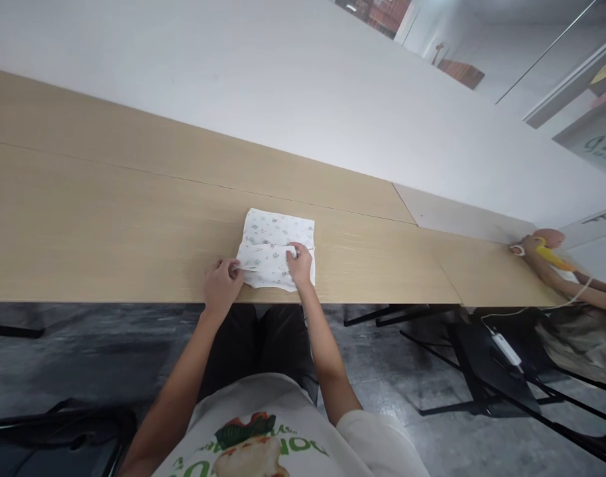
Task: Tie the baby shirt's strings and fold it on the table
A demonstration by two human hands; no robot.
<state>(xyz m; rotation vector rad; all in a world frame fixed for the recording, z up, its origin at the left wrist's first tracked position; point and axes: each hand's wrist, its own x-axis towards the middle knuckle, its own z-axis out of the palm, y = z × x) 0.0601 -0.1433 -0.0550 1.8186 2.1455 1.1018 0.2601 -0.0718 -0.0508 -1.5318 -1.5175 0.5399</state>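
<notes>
A white cloth [278,228] with small printed figures lies folded on the wooden table [134,225], close to its front edge. One layer is folded across its nearer half. My left hand [223,285] pinches the cloth's left edge, where a thin fold stands up a little. On the right side my right hand [300,265] rests on the cloth, thumb and forefinger bent together at the edge of the upper layer. Whether any fabric sits between those right fingertips is hard to make out.
At the far right another person's arms [561,278] reach onto the table, near a yellow object [554,257]. A black chair [486,371] carries a white power strip [506,350] with a cable. Another dark chair [59,437] stands at lower left. A white wall [233,79] backs the table.
</notes>
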